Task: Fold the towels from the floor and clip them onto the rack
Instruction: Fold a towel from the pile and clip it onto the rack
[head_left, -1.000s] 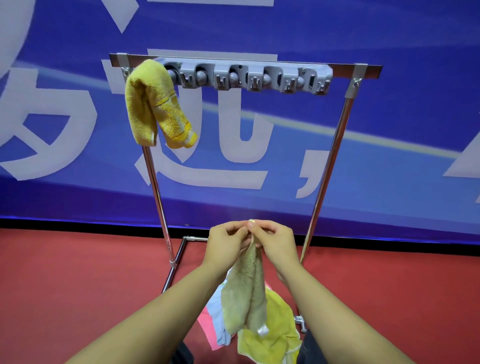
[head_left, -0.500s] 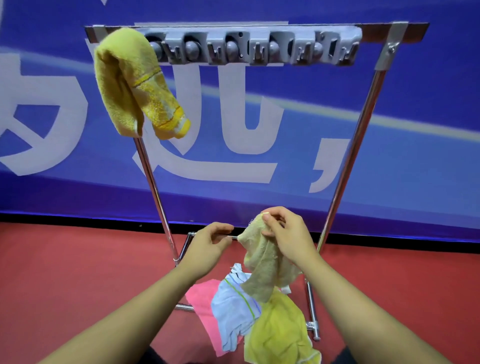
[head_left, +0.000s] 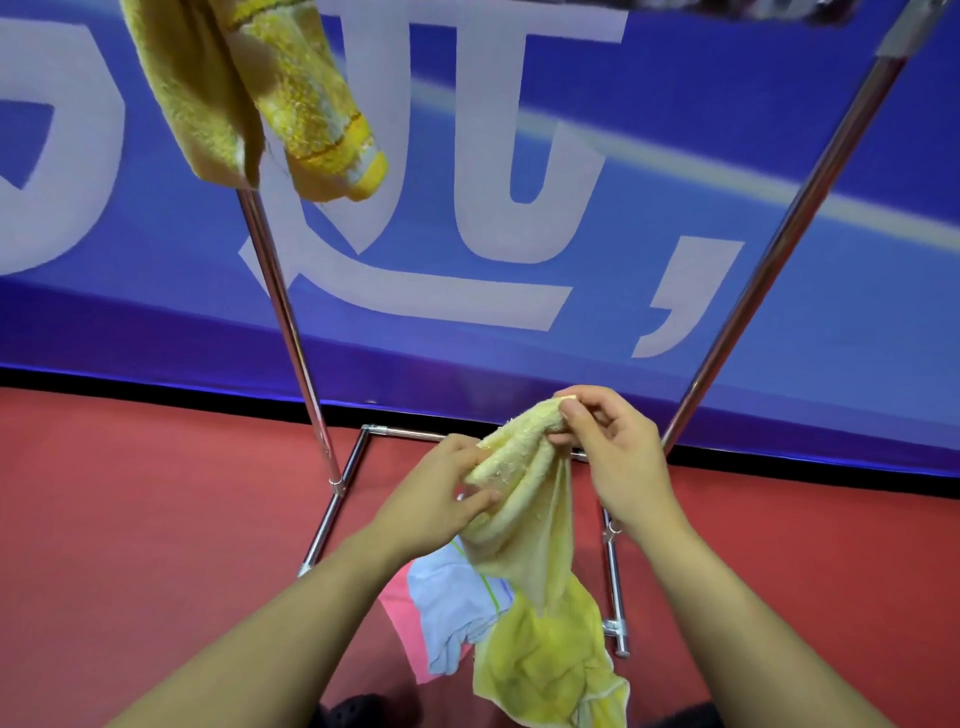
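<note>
Both hands hold one pale yellow towel (head_left: 524, 499) in the air in front of the rack (head_left: 291, 332), between its two slanting metal uprights; the right hand (head_left: 618, 457) pinches the towel's upper corner between thumb and curled fingers, at the highest point of the cloth; the left hand (head_left: 441, 499) grips the rolled edge lower down and to the left, thumb on top and fingers wrapped beneath. Between the two grips the edge runs as a thick, fuzzy roll, sloping down toward the left hand; the rest of the towel hangs slack below the hands.

Under the hanging cloth, within the rack's base bars, a small heap lies on the red floor (head_left: 130, 519): a bright yellow towel (head_left: 545, 670) nearest the camera, a light blue towel (head_left: 452, 603) with a green stripe to its left, and a pink towel (head_left: 410, 634) showing beneath the blue one; whether the held towel's lower end touches the heap cannot be told.

At the rack's upper left a folded golden yellow towel (head_left: 249, 93) hangs from the top, in front of the left upright; its clip is out of view. Behind the rack stands a blue banner (head_left: 675, 234) with large white characters. No container shows.
</note>
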